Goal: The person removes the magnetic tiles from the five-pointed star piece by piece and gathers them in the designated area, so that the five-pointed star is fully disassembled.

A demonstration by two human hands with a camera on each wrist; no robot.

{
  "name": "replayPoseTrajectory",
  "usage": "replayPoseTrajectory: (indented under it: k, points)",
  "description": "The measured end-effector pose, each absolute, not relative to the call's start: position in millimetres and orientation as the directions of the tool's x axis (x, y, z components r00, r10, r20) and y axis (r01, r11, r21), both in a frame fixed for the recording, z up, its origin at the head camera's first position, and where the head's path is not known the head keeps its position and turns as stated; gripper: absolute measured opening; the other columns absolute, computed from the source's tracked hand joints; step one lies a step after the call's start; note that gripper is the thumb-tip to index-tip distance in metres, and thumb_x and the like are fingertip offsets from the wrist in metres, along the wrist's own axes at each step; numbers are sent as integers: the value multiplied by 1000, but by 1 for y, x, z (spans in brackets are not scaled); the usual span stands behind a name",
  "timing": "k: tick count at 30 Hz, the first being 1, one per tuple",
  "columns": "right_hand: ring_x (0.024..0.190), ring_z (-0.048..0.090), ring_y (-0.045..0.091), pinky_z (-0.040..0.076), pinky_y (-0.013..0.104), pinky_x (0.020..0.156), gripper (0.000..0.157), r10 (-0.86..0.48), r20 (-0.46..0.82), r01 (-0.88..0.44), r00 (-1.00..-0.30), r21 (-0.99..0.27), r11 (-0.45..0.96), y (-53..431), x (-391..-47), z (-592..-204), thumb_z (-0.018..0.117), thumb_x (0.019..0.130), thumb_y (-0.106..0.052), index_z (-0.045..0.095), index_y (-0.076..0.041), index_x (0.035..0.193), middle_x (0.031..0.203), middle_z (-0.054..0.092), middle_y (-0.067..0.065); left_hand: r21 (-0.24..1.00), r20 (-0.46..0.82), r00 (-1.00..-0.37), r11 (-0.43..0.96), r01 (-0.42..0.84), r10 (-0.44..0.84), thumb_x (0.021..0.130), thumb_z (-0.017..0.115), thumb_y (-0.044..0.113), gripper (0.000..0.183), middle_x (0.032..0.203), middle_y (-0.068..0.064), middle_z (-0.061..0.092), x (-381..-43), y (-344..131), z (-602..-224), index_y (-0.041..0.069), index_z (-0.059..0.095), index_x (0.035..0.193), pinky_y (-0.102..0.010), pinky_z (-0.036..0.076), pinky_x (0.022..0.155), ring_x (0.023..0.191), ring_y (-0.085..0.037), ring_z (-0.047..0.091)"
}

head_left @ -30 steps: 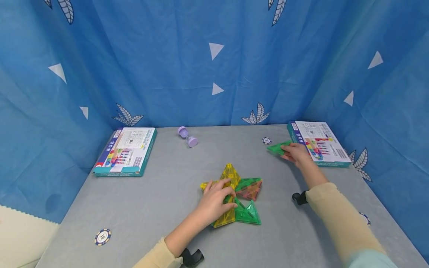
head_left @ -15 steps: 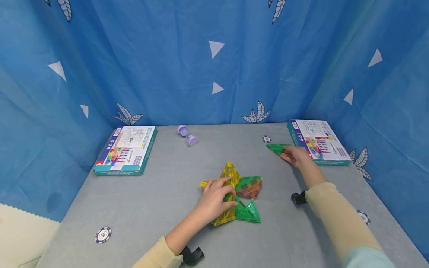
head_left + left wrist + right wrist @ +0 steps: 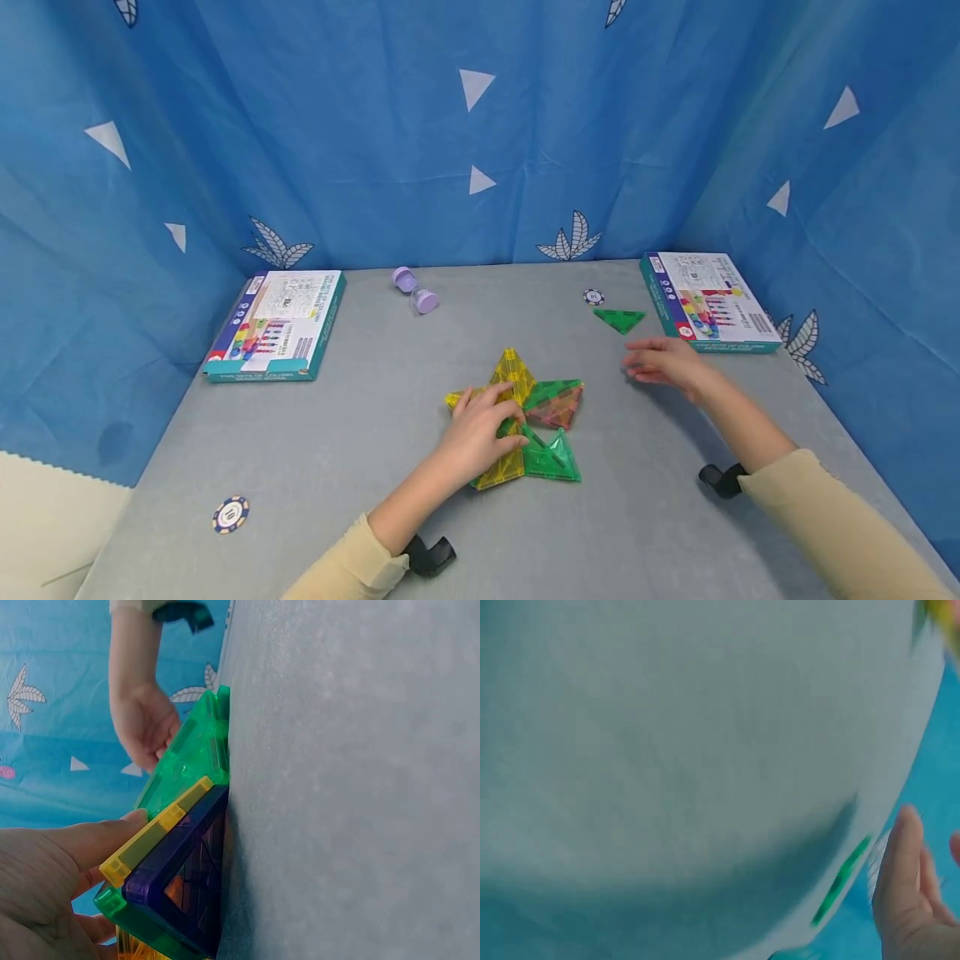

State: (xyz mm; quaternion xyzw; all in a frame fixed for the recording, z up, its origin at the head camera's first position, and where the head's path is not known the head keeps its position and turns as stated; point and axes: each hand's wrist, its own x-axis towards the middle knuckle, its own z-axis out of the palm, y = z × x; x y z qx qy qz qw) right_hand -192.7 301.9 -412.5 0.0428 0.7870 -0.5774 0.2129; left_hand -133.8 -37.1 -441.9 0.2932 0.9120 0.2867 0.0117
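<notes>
My left hand (image 3: 480, 432) grips the middle of a star-shaped build of see-through magnetic tiles (image 3: 513, 371), with yellow, green and reddish points. In the left wrist view the thumb lies against a yellow tile edge (image 3: 157, 829), beside a dark purple tile (image 3: 176, 874); the palm hides part of the build. A single green triangular magnetic tile (image 3: 619, 320) lies flat at the back right. Just in front of it, my right hand (image 3: 663, 364) hovers with loose fingers and holds nothing. The right wrist view shows that tile (image 3: 841, 881) edge-on near the hand.
Flat boxes with printed tops stand at the back left (image 3: 273, 325) and back right (image 3: 708, 300). A small purple-ended hourglass (image 3: 415, 290) lies at the back. Poker chips rest near the green tile (image 3: 593, 297) and at the front left (image 3: 230, 514). Blue curtain (image 3: 337, 125) surrounds the grey table.
My right hand has let go of the green triangular tile, leaving it on the table, and drawn back toward me. The left hand stays on the star build. The head view has tilted slightly down.
</notes>
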Motion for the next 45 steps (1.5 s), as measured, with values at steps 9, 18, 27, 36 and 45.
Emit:
replayPoseTrajectory:
  k: [9, 18, 27, 36, 45]
  points:
    - [81, 64, 20, 54, 35, 72, 32, -435, -431, 207, -790, -856, 473, 232, -134, -432, 62, 90, -17, 61, 7, 110, 93, 68, 9, 521, 136, -827, 671, 528, 545, 79, 74, 35, 18, 141, -5, 42, -134, -37, -442, 28, 61, 90, -56, 15, 108, 131, -22, 37]
    - [66, 60, 19, 52, 33, 60, 21, -478, -362, 94, -800, -863, 496, 204, -126, -439, 65, 88, -16, 61, 4, 95, 75, 63, 7, 539, 135, -828, 661, 523, 544, 80, 73, 35, 18, 141, -5, 42, -136, -36, -440, 27, 61, 90, -56, 14, 108, 131, -23, 37]
    - [53, 46, 12, 42, 28, 51, 18, -566, -306, 22, -765, -891, 453, 217, -119, -442, 60, 89, -7, 52, 2, 76, 60, 49, 4, 535, 128, -825, 662, 524, 550, 80, 73, 35, 18, 141, -5, 42, -135, -36, -438, 27, 61, 91, -56, 15, 108, 131, -23, 37]
    - [61, 50, 12, 49, 31, 60, 24, -547, -345, 87, -763, -893, 441, 257, -121, -435, 58, 92, -12, 48, 6, 79, 63, 45, 1, 542, 137, -826, 656, 525, 547, 80, 73, 35, 18, 141, -6, 42, -135, -38, -441, 27, 60, 90, -57, 16, 107, 131, -24, 37]
    - [78, 58, 17, 52, 38, 79, 26, -325, -333, 143, -885, -859, 491, 286, -171, -395, 58, 93, -19, 53, 5, 97, 81, 58, 7, 531, 148, -825, 660, 532, 546, 79, 73, 34, 19, 140, -7, 43, -132, -38, -442, 27, 60, 90, -57, 17, 107, 131, -25, 38]
